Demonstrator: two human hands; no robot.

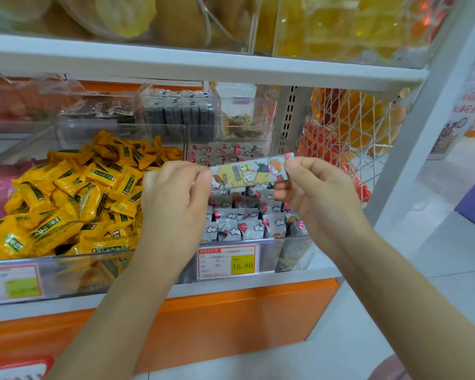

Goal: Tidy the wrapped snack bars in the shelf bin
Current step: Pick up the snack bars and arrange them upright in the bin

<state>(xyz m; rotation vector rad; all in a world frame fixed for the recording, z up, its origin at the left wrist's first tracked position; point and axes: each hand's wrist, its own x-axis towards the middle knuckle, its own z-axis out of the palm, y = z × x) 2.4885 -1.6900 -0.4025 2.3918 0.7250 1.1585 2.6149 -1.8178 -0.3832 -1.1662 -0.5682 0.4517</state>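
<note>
Grey-wrapped snack bar [251, 172]: we pinch its ends with left hand [176, 193] and right hand [316, 196], above the clear bin [291, 250].

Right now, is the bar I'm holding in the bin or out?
Out: left hand and right hand pinch the bar by its ends, held over the bin.
</note>
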